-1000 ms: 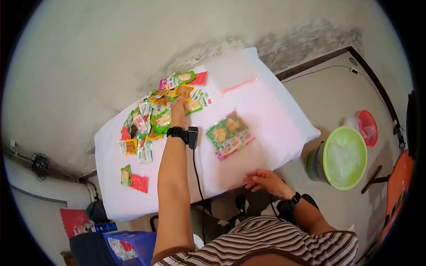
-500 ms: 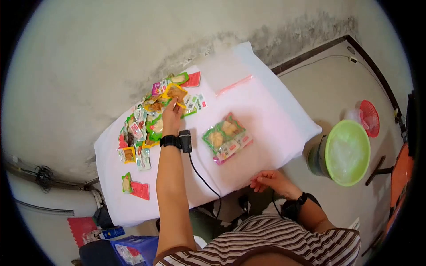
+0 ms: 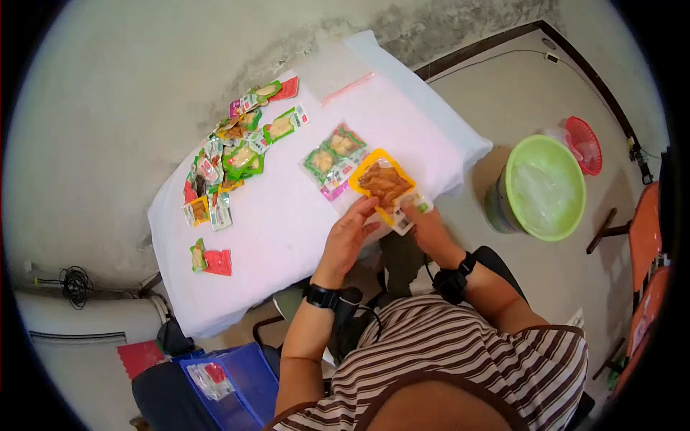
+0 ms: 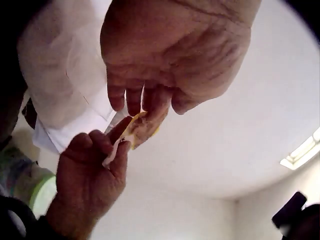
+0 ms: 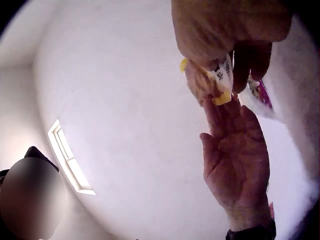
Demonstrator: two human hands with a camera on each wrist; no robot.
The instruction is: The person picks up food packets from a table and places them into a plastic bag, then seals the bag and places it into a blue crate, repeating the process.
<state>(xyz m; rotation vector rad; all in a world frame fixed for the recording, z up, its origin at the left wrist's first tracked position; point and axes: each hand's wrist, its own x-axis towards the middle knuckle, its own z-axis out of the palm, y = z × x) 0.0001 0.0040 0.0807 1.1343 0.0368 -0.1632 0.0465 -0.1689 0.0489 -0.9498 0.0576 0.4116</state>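
Over the near right edge of the table, a yellow-edged snack packet (image 3: 384, 181) with brown food behind a clear window is held between both hands. My right hand (image 3: 433, 233) pinches its white printed end, thumb on top. My left hand (image 3: 348, 241) touches the lower left edge with its fingertips. In the right wrist view that left hand (image 5: 237, 155) shows a spread palm with fairly straight fingers under the packet (image 5: 200, 82). Just behind lies a clear bag (image 3: 332, 159) with two green-edged packets inside.
A heap of mixed snack packets (image 3: 237, 154) covers the table's far left part. A green-and-red pair of packets (image 3: 217, 261) lies near the left edge. A clear zip bag (image 3: 345, 90) lies at the back. Right of the table stand a green basin (image 3: 550, 188) and a red basket (image 3: 583, 146).
My left hand has drawn the yellow-edged packet from the heap toward my body and loosened its fingers. My right hand has risen and taken the packet's printed end.
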